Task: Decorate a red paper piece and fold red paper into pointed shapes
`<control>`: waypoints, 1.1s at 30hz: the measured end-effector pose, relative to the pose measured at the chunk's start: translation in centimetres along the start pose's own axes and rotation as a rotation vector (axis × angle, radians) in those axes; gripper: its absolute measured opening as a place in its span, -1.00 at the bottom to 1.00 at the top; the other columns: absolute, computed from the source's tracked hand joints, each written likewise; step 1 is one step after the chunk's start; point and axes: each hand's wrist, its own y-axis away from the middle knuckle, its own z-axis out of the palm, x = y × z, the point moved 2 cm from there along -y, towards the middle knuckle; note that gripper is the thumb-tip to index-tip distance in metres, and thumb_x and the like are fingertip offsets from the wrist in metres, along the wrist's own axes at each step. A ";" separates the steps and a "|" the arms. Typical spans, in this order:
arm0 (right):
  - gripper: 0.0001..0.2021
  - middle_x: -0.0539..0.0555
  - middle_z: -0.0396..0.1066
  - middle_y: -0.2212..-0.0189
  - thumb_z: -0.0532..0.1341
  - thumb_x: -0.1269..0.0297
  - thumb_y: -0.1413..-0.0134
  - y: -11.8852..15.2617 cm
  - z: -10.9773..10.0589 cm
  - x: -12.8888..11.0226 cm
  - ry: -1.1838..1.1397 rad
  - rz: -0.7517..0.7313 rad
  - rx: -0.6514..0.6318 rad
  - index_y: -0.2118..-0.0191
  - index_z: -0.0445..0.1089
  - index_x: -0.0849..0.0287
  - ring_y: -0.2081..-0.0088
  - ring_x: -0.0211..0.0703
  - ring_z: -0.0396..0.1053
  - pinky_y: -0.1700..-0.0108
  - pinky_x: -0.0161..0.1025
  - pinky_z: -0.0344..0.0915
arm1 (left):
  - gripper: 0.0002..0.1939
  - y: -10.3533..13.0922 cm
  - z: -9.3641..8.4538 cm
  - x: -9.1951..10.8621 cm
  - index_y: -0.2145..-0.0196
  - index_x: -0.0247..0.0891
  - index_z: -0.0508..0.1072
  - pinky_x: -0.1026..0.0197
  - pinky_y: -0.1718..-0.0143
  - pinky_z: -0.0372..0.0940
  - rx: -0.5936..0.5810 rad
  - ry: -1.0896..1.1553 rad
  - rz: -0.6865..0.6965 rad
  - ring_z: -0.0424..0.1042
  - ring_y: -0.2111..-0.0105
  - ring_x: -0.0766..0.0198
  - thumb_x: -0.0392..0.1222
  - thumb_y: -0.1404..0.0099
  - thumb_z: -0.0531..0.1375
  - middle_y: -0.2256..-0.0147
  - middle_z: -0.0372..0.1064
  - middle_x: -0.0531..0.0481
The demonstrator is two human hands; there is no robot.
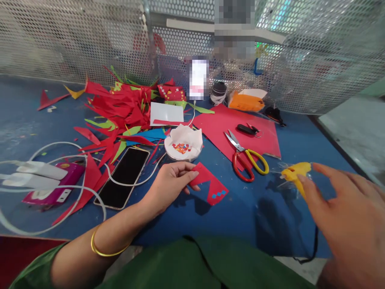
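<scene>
My left hand [171, 182] is closed, pinching a folded red paper piece [207, 180] between thumb and fingers. Three small blue diamonds mark the paper's lower right end. At the right, my right hand [345, 200] grips a yellow glue gun [296, 172] with thumb and index finger; clear glue strings hang about it. Between the hands lie scissors [242, 154] with one red and one yellow handle, blades pointing away from me. A small bowl lined with white paper [192, 138] stands just beyond my left hand, with tiny red, orange and blue bits inside.
Red and green paper scraps [123, 104] pile up at the back left. A phone [123, 178], a magenta power strip [63, 182] and white cables lie left. Red sheets [249, 124] carry a black key fob [246, 129]. Perforated metal mesh [75, 40] closes the back.
</scene>
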 end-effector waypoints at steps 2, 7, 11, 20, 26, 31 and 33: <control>-0.76 0.21 0.58 0.22 0.24 0.26 -0.21 -1.4 -1.2 -3.0 -0.218 -0.070 0.076 0.02 0.49 0.10 0.16 0.12 0.52 0.06 -0.02 0.39 | -0.87 0.1 -0.5 -0.1 0.31 -0.31 0.54 0.42 0.57 0.27 -0.028 -0.013 -0.007 0.49 0.54 0.39 -0.19 -0.25 0.25 0.51 0.50 0.05; -0.85 0.04 0.59 0.23 0.22 0.37 -0.25 -6.1 -1.7 -11.6 -0.726 -0.272 -0.022 0.13 0.52 0.07 0.17 -0.14 0.53 0.05 -0.20 0.38 | -0.85 0.2 -0.9 -0.1 0.28 -0.31 0.56 0.41 0.55 0.28 -0.109 -0.048 0.010 0.49 0.53 0.39 -0.19 -0.27 0.23 0.51 0.52 0.03; -0.83 0.06 0.59 0.22 0.18 0.37 -0.28 -10.5 0.9 -17.1 -0.768 -0.437 -0.284 0.17 0.56 0.12 0.19 -0.12 0.51 0.13 -0.21 0.32 | -0.86 0.1 -1.0 -0.2 0.29 -0.31 0.56 0.41 0.56 0.27 -0.087 -0.051 0.005 0.48 0.54 0.37 -0.22 -0.26 0.22 0.54 0.50 0.04; -0.81 0.04 0.61 0.21 0.18 0.41 -0.25 -12.7 5.5 -20.8 -0.511 -0.728 -0.618 0.24 0.57 0.11 0.20 -0.11 0.46 0.17 -0.16 0.11 | -0.82 0.4 -0.9 -0.3 0.25 -0.30 0.59 0.40 0.55 0.27 -0.092 -0.038 0.001 0.46 0.57 0.38 -0.21 -0.28 0.20 0.57 0.49 0.04; -0.78 0.06 0.59 0.19 0.12 0.41 -0.29 -12.0 5.9 -20.2 -0.524 -0.661 -0.575 0.20 0.54 0.13 0.19 -0.12 0.44 0.19 -0.16 0.05 | -0.81 0.5 -1.6 0.2 0.21 -0.28 0.59 0.39 0.55 0.28 -0.022 0.057 0.045 0.52 0.52 0.34 -0.20 -0.25 0.23 0.49 0.51 0.04; -0.75 0.17 0.55 0.25 0.10 0.51 -0.22 -12.8 5.7 -21.9 -0.295 -0.788 -0.695 0.21 0.55 0.22 0.26 -0.11 0.40 0.28 -0.14 -0.08 | -0.84 0.2 -2.0 0.3 0.24 -0.29 0.58 0.41 0.55 0.28 0.005 0.114 0.077 0.52 0.52 0.35 -0.20 -0.25 0.24 0.50 0.49 0.06; -0.74 0.13 0.54 0.27 0.12 0.54 -0.18 -13.0 5.5 -22.2 -0.295 -0.835 -0.725 0.25 0.56 0.19 0.29 -0.14 0.37 0.28 -0.14 -0.10 | -0.84 0.2 -2.0 0.3 0.25 -0.29 0.57 0.41 0.55 0.28 -0.004 0.104 0.063 0.52 0.52 0.36 -0.21 -0.26 0.23 0.48 0.51 0.04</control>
